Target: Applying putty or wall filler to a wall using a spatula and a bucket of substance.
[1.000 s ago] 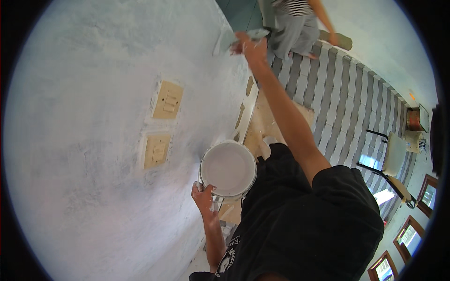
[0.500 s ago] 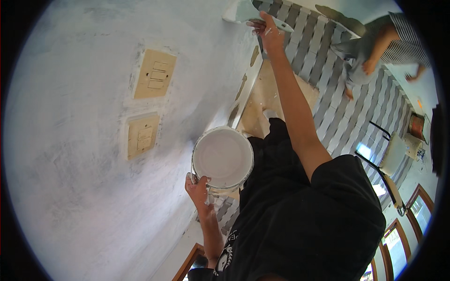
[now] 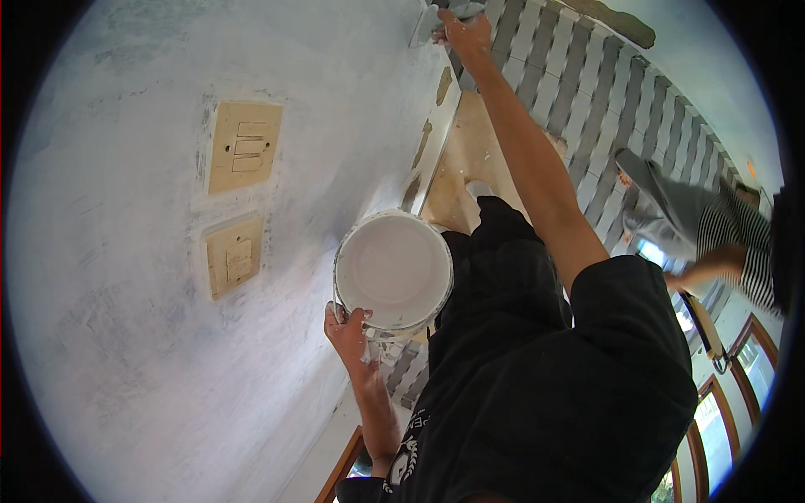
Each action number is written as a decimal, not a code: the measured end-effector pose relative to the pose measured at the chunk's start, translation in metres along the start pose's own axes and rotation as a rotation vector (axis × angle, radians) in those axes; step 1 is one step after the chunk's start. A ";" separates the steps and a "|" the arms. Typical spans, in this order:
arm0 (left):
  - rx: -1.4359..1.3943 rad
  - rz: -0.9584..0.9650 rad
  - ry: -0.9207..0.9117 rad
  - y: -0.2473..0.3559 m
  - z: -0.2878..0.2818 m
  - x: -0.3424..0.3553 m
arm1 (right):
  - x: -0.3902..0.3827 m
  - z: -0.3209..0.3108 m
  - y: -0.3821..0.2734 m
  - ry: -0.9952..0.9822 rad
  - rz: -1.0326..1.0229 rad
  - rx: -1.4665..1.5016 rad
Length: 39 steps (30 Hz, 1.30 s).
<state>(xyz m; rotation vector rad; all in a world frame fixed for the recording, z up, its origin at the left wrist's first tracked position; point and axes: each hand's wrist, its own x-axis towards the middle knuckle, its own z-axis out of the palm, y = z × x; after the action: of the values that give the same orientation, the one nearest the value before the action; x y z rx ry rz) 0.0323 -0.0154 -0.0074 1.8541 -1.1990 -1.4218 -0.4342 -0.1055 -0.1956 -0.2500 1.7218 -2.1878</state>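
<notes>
A round white bucket (image 3: pixel 345 277) of pale paint (image 3: pixel 392 272) hangs close to the wall, level with my legs. My left hand (image 3: pixel 346 331) is closed on its near-left rim, beside the wire handle; white smears mark the fingers. Far up at the top edge, my right hand (image 3: pixel 468 35) grips a wide paintbrush (image 3: pixel 424 27) with a pale handle. The brush's head lies against the grey-white wall (image 3: pixel 335 92), and the hand hides part of the handle.
Two cream switch plates (image 3: pixel 244 147) (image 3: pixel 234 258) sit on the wall at left. A tan board (image 3: pixel 461 168) lies under my feet. Beyond it is a striped tile floor (image 3: pixel 579 109). Another person in a striped shirt (image 3: pixel 738 239) bends at right, near wood-framed windows (image 3: pixel 713 427).
My right hand and the brush have moved slightly up and left along the wall. The other person has moved nearer, downward at right. The bucket stays in my left hand.
</notes>
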 end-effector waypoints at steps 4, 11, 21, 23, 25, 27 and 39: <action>0.008 0.024 -0.036 -0.003 -0.001 0.002 | 0.002 0.012 -0.029 0.035 -0.021 0.110; 0.042 0.001 -0.034 0.006 0.003 -0.001 | -0.009 0.006 -0.101 -0.222 -0.026 0.588; 0.074 0.062 -0.039 -0.013 0.008 0.008 | -0.035 -0.021 0.019 -0.045 0.191 0.528; 0.014 0.065 -0.036 -0.005 0.015 0.003 | -0.038 -0.034 0.041 -0.020 0.229 0.446; 0.045 0.069 -0.050 -0.008 0.009 0.008 | -0.036 -0.038 0.048 0.002 0.267 0.369; 0.077 0.073 -0.067 -0.013 0.006 0.012 | -0.031 -0.039 0.049 0.118 0.229 0.043; 0.099 0.097 -0.085 -0.012 0.005 0.010 | -0.028 0.016 -0.058 0.018 0.040 0.098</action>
<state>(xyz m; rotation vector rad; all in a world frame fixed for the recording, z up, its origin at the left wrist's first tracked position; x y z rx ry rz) 0.0325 -0.0180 -0.0232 1.7897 -1.4051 -1.4242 -0.4115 -0.0981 -0.1336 -0.1698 1.6098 -2.2439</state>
